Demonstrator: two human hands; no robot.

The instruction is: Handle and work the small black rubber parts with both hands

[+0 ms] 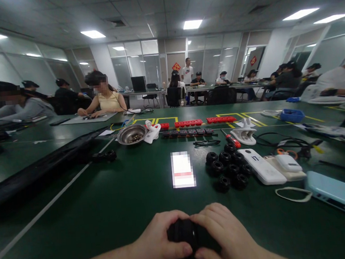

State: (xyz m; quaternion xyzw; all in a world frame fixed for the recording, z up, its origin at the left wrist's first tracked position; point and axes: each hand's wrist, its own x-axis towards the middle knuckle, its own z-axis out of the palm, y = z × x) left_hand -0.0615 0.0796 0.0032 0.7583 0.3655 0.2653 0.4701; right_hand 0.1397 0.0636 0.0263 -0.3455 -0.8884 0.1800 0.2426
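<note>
A black round part (183,232) is held low over the near middle of the green surface (107,207), clasped from both sides. The left hand (156,243) is wrapped around its left side with the fingers closed, and the right hand (227,237) is closed over its right side. Farther off, a cluster of black rings (228,169) is laid between a white card (182,169) and a white power bank (262,166). A metal bowl (131,134) is set at the far left.

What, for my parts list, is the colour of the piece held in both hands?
Black. The piece between left hand and right hand shows in the head view.
</note>
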